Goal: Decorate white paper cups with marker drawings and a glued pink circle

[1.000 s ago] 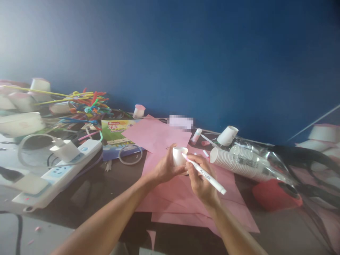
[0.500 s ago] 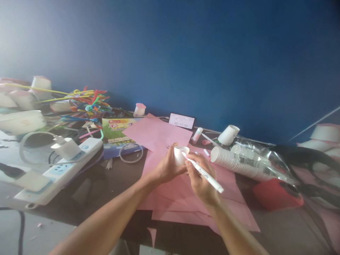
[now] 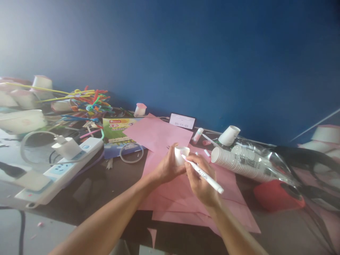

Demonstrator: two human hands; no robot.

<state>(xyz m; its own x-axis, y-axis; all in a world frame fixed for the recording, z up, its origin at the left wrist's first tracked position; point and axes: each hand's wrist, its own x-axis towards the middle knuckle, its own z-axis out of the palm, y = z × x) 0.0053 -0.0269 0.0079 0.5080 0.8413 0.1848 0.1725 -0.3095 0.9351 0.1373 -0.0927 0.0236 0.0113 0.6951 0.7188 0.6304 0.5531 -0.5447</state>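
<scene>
My left hand is wrapped round a small white paper cup, held above pink paper sheets. In my right hand is a white acrylic marker, gripped like a pen. Its tip is at the cup's side, close to the rim; whether it touches cannot be made out. A glue stick stands behind my right hand, and the marker's cap seems to lie just beyond the knuckles.
On the left are a power strip, a pile of colourful pipe cleaners and several cups. A phone showing a timer leans at the back wall. To the right lie a bagged stack of paper cups, a single cup and a red object.
The marker tip has shifted slightly down along the cup's side. Both hands keep their hold, and the rest of the table looks the same.
</scene>
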